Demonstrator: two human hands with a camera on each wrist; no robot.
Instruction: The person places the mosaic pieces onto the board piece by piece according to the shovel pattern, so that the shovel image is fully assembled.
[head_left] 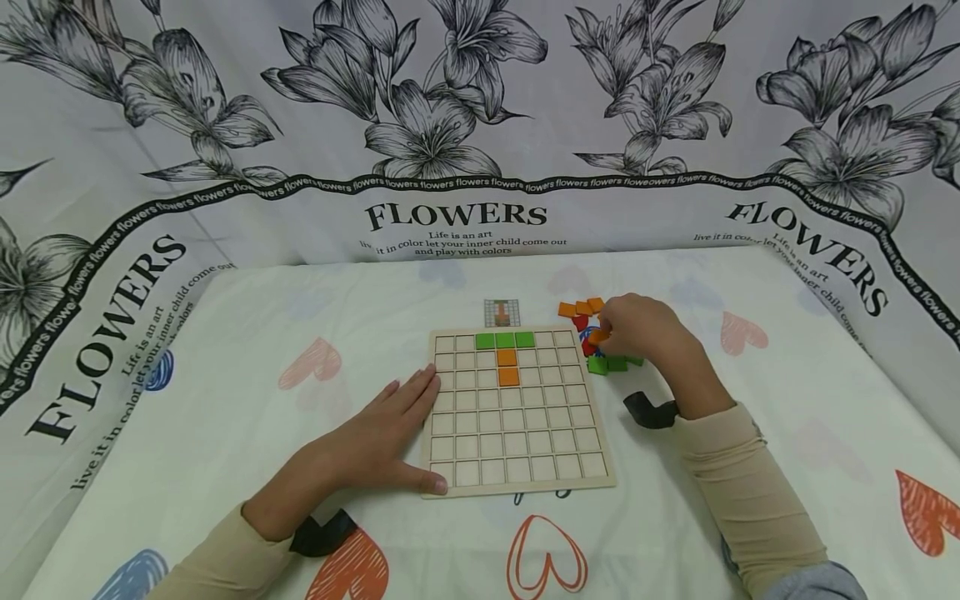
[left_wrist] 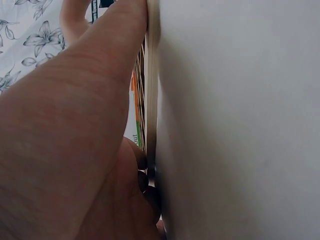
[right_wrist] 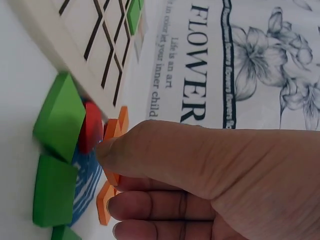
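Note:
A wooden grid board (head_left: 517, 446) lies on the table with a row of three green square tiles (head_left: 505, 340) at its far side and two orange tiles (head_left: 507, 367) below the middle one. My left hand (head_left: 367, 442) rests along the board's left edge, fingers extended and thumb at the near corner. Beyond the board's far right corner, my right hand (head_left: 645, 329) pinches an orange tile (right_wrist: 111, 172) between thumb and fingers. Around it lie loose orange tiles (head_left: 576, 308), red tiles (right_wrist: 91, 127) and green tiles (right_wrist: 55, 190).
A small card (head_left: 501, 312) printed with a grid pattern lies just past the board's far edge. The tablecloth (head_left: 375, 333) has hearts printed on it, and a flower-print cloth (head_left: 450, 125) hangs behind. Black bands (head_left: 649, 410) show at both wrists.

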